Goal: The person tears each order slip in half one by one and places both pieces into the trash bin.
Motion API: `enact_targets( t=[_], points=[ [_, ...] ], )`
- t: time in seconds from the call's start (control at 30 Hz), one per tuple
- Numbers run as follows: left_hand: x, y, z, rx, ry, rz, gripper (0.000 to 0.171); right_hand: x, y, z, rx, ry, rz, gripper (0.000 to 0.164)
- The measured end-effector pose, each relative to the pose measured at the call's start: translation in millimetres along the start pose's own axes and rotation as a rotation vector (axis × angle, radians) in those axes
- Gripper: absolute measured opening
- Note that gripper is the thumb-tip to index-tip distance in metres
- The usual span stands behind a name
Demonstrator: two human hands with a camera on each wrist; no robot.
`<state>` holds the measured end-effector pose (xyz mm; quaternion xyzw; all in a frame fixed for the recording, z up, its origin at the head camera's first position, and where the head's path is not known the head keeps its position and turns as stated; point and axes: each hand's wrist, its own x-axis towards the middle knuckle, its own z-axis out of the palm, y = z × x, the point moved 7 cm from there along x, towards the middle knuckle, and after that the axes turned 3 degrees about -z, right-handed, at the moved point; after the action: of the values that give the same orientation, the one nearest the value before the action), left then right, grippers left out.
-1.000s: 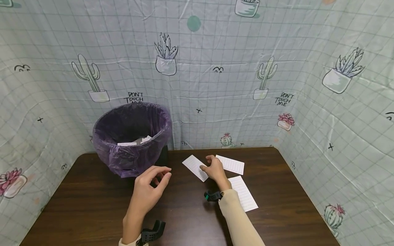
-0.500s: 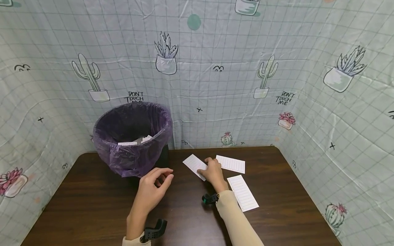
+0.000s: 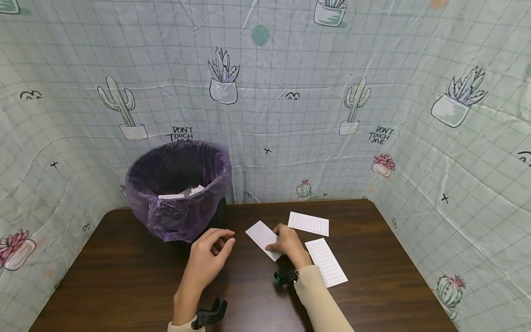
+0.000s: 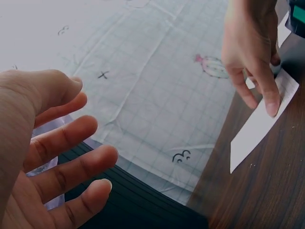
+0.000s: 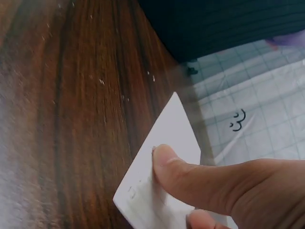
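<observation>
A white lined paper card [image 3: 258, 234] is pinched by my right hand [image 3: 288, 244], with the thumb on its upper face. In the right wrist view the thumb [image 5: 176, 169] presses flat on the card [image 5: 174, 124], and a fingertip shows at its near edge. The left wrist view shows the card [image 4: 248, 140] slanting close over the table. My left hand [image 3: 207, 258] hovers in front of the bin, its fingers loosely bent and holding nothing; in its wrist view the fingers [image 4: 71, 143] are spread apart.
A bin lined with a purple bag [image 3: 166, 216] stands at the back left, with white paper pieces [image 3: 172, 196] inside. Two more lined cards lie on the brown table [image 3: 373, 286]: a far card [image 3: 309, 224] and a nearer card [image 3: 326, 263]. A patterned curtain [image 3: 265, 115] encloses the table.
My right hand has drawn the card a little toward me, away from the far card. My left hand has shifted slightly right.
</observation>
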<state>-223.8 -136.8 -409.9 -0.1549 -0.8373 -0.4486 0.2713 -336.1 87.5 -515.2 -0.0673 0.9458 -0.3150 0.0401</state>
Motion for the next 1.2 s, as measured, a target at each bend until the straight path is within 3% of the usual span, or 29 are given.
enact_targets(
  t=[0.13,0.37,0.6,0.9,1.2],
  points=[
    [-0.1,-1.1,2.1,-0.005,0.001,0.004,0.016,-6.4,0.0,1.0,0.001,0.010,0.001,0.038],
    [-0.6,-2.6,2.6,-0.004,-0.013,-0.017,0.015,-11.5,-1.6,-1.8,0.013,0.084,0.101,0.058],
    [-1.3,-4.9,0.9,0.011,-0.015,-0.026,0.015,-13.2,-4.5,-0.2,-0.007,0.086,0.180,0.053],
    [-3.6,-8.8,2.8,0.012,-0.036,-0.043,0.014,-15.9,-6.4,-1.9,0.019,0.131,0.128,0.065],
    [-2.3,-7.9,5.4,0.012,-0.050,-0.055,0.014,-20.8,-2.0,0.4,0.098,0.079,0.063,0.049]
  ],
)
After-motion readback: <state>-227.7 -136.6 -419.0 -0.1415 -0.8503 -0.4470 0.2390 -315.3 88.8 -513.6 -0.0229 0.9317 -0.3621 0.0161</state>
